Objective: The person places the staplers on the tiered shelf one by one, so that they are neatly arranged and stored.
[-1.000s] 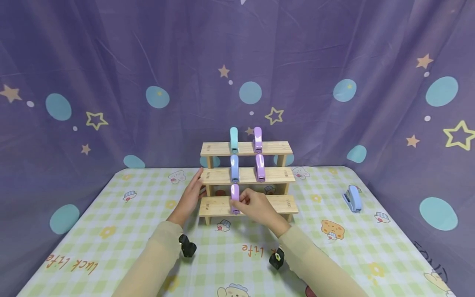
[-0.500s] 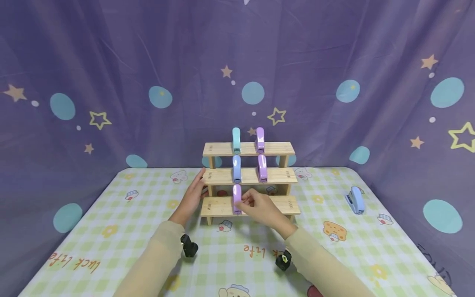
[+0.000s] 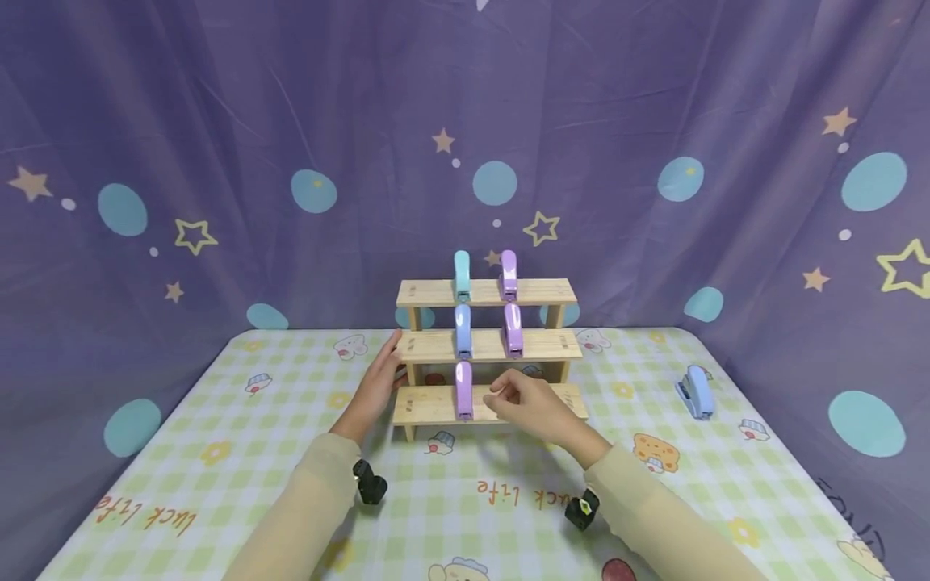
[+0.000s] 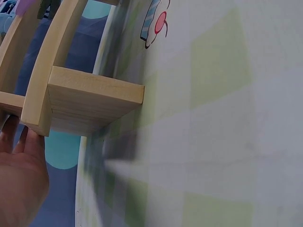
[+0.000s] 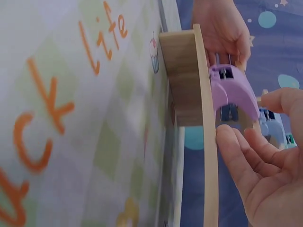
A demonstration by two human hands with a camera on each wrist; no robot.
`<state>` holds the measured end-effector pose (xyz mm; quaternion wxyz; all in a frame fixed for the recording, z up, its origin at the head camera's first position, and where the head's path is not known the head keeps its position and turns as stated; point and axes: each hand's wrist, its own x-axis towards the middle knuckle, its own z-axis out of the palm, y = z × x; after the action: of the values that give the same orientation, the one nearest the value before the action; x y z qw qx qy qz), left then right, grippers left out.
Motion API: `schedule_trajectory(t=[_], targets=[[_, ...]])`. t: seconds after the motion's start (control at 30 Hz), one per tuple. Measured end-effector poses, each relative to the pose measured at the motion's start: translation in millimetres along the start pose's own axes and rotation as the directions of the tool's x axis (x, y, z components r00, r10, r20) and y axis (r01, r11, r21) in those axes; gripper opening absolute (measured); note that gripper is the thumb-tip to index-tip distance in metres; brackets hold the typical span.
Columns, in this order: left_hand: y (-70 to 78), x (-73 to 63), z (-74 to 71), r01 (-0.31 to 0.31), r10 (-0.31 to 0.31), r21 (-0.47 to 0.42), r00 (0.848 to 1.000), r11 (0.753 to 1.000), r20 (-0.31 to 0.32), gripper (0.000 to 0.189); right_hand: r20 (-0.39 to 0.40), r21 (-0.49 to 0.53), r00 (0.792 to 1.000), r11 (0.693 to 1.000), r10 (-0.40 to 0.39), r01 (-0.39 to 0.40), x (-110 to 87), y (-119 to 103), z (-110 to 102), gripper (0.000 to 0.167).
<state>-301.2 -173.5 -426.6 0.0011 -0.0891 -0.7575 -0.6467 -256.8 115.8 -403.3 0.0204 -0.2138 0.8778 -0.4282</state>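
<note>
A three-tier wooden rack (image 3: 429, 402) stands on the table. On its lowest shelf, left of centre, sits a purple stapler (image 3: 463, 391). My right hand (image 3: 534, 407) is just to the right of that stapler, holding nothing; in the right wrist view its thumb and fingers (image 5: 232, 146) are spread apart beside the purple stapler (image 5: 234, 92). My left hand (image 3: 374, 395) rests at the rack's left side, its fingertips at the end of the middle shelf and partly hidden behind it; the left wrist view shows those fingers (image 4: 33, 144) extended against the wood.
The middle shelf bears a blue stapler (image 3: 462, 331) and a purple one; the top shelf bears a teal stapler (image 3: 462, 276) and another purple one. A light blue stapler (image 3: 699, 393) stands on the checked tablecloth (image 3: 276, 452) at the right. A purple curtain (image 3: 363, 97) hangs behind.
My right hand has let go of the purple stapler on the lowest shelf and moved a little to the right. The left hand has stayed at the rack's side.
</note>
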Motion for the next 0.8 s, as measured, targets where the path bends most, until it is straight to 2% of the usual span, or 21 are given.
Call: schedule_trajectory(t=[0.4,0.5,0.8], targets=[[1.2,-2.3,0.5,-0.003,0.003,-0.004,1.000,1.000,0.007,0.055,-0.028,0.042,0.999,0.999,0.029,-0.028,-14.0,25,-37,0.027],[5.9,-4.0,0.5,0.011,-0.011,-0.013,1.000,1.000,0.018,0.054,-0.037,0.037,0.999,0.999,0.039,-0.037,-18.6,31,-48,0.029],[-0.1,-1.5,-0.3,-0.011,0.011,-0.003,1.000,1.000,0.007,0.055,-0.129,-0.070,0.989,0.994,0.072,-0.081,-34.4,50,-84,0.027]])
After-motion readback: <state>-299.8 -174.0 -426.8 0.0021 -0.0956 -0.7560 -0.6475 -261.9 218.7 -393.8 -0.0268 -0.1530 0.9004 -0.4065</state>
